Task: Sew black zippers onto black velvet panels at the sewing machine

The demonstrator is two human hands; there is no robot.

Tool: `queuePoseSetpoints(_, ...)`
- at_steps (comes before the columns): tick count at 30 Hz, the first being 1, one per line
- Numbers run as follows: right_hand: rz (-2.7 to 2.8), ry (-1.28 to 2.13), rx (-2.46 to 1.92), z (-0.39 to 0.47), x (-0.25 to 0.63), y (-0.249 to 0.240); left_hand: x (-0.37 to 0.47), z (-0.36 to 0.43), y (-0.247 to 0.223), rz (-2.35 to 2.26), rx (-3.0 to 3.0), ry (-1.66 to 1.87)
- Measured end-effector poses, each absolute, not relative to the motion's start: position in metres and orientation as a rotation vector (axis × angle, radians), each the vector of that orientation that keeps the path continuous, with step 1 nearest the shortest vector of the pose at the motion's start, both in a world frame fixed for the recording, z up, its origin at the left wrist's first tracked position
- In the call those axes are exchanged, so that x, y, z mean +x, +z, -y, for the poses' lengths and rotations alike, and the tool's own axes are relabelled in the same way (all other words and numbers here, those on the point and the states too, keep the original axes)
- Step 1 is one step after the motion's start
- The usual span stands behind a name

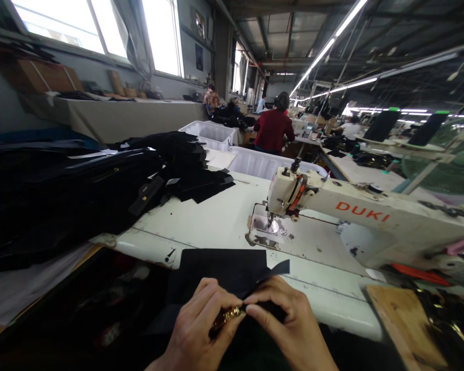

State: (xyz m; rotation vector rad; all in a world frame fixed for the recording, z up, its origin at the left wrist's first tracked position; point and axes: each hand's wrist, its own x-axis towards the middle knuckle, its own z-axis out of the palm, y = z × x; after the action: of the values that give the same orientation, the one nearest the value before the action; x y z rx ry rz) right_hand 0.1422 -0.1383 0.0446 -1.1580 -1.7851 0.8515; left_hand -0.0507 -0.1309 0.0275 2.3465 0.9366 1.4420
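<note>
At the bottom centre of the frame, the left hand [203, 322] pinches a gold piece [232, 313]. The right hand [292, 312] is pinched closed just beside it; what it grips, I cannot tell. Black cloth [224, 269] lies beyond both hands, the machine [365, 208] at right, a dark heap [96, 185] at left

A brown carton [23, 76] sits toward the left end of the cloth-draped counter [139, 117] — white plastic bins [261, 164] stand past the far edge of the white table [201, 219], a person in dark red [271, 130] beyond them.
</note>
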Motion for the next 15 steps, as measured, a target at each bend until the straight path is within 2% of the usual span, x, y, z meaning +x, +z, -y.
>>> queuePoseSetpoints(15,1.798,0.914,-1.146,0.1334,0.1433,0.0433,-0.0508,0.1277,0.0285,-0.961,2.365,1.348)
